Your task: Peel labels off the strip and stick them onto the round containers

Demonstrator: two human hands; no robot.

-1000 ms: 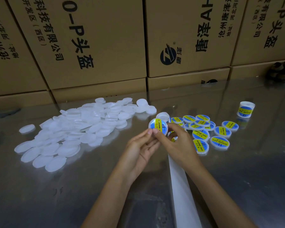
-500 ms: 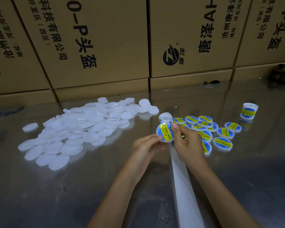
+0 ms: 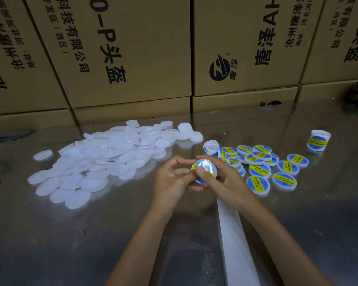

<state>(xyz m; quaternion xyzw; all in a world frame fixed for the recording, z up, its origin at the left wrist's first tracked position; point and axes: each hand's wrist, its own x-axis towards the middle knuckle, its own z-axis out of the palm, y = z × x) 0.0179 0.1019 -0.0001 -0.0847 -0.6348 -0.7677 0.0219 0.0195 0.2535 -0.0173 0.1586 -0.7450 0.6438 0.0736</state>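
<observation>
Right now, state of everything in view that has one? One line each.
held container: labelled, gripped by both hands, above the table
left hand: fingers curled on the held container's left edge
right hand: thumb pressing the label face
plain containers: unlabelled, heaped at left
labelled containers: done, lying flat in a cluster at right
label roll: standing apart, far right
backing strip: bare, lying along the table

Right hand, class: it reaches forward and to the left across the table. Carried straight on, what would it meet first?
Probably the pile of unlabelled white containers, past the labelled container that the right hand holds; depth is unclear.
</observation>
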